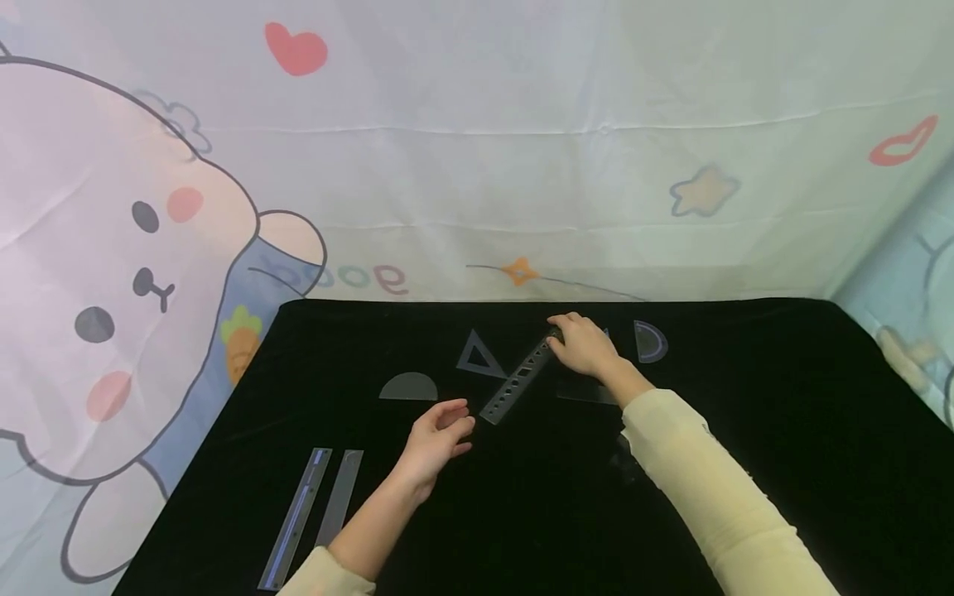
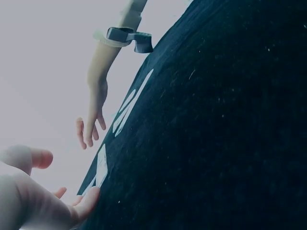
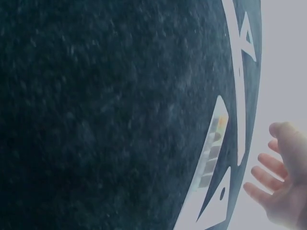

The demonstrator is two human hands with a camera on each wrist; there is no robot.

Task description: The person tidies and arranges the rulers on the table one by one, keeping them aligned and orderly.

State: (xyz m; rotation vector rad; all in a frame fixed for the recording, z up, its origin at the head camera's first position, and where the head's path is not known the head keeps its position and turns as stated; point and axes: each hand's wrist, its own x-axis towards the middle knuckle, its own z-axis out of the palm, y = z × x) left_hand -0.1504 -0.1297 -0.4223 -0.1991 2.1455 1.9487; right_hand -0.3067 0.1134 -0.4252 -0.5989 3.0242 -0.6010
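Note:
A clear stencil ruler with a row of cut-out shapes lies slanted on the black cloth. Over its far end is my right hand, fingers loosely bent; the right wrist view shows this hand with fingers spread, gripping nothing. My left hand hovers near the ruler's close end, thumb and fingers apart and holding nothing. A set square with a triangular hole touches or overlaps the ruler's left side in the head view. Partly hidden by my right forearm is a clear strip.
A clear half-round piece lies to the left and a protractor at the far right. Two straight rulers, one blue-marked and one plain, lie side by side near my left forearm. A printed curtain hangs behind the cloth.

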